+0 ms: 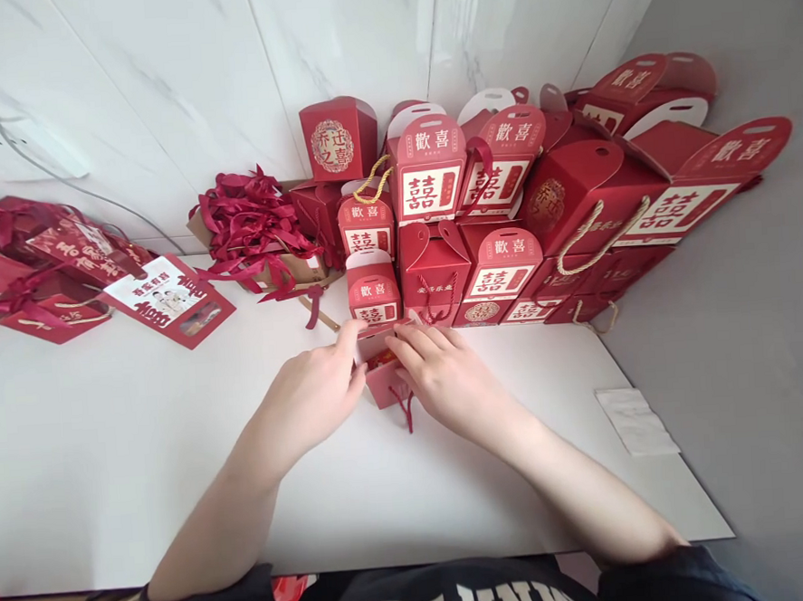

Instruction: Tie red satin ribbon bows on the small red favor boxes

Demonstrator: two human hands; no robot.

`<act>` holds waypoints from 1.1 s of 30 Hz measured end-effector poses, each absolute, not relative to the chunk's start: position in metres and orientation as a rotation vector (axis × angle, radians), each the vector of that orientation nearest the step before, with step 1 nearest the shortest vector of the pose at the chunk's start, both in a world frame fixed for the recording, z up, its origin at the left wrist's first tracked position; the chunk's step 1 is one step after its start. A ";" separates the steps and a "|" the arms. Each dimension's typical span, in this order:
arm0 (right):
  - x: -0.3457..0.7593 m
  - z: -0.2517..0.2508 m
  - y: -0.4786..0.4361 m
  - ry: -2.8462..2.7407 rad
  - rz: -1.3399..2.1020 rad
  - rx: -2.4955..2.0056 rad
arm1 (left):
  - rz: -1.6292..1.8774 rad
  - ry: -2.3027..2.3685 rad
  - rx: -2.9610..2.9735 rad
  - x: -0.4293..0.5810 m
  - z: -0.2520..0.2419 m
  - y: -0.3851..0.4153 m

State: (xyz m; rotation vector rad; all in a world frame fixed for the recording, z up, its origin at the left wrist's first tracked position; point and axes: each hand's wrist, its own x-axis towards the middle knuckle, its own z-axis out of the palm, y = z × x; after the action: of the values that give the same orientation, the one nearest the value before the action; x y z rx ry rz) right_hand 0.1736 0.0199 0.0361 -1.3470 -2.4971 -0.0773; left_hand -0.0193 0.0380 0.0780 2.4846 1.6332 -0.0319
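A small red gift box with a dark red cord handle stands on the white table just in front of me. My left hand grips its left side, fingers curled at the top flap. My right hand rests on its right side, fingers pressing the top flaps. The box's inside is mostly hidden by my fingers.
Stacked red gift boxes line the wall behind, reaching to the right. A heap of dark red ribbons lies back left. Flat red boxes and a printed card sit at far left. A white paper slip lies near the table's right edge.
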 end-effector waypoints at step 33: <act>0.161 0.007 0.037 -2.373 0.311 -1.249 | 0.221 1.309 2.491 -0.038 0.059 0.072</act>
State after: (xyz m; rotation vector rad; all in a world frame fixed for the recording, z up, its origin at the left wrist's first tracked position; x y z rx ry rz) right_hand 0.1612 0.0371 0.0071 -1.2486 -2.3732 0.3106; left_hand -0.0380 0.0716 0.0589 2.4912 1.3090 0.2214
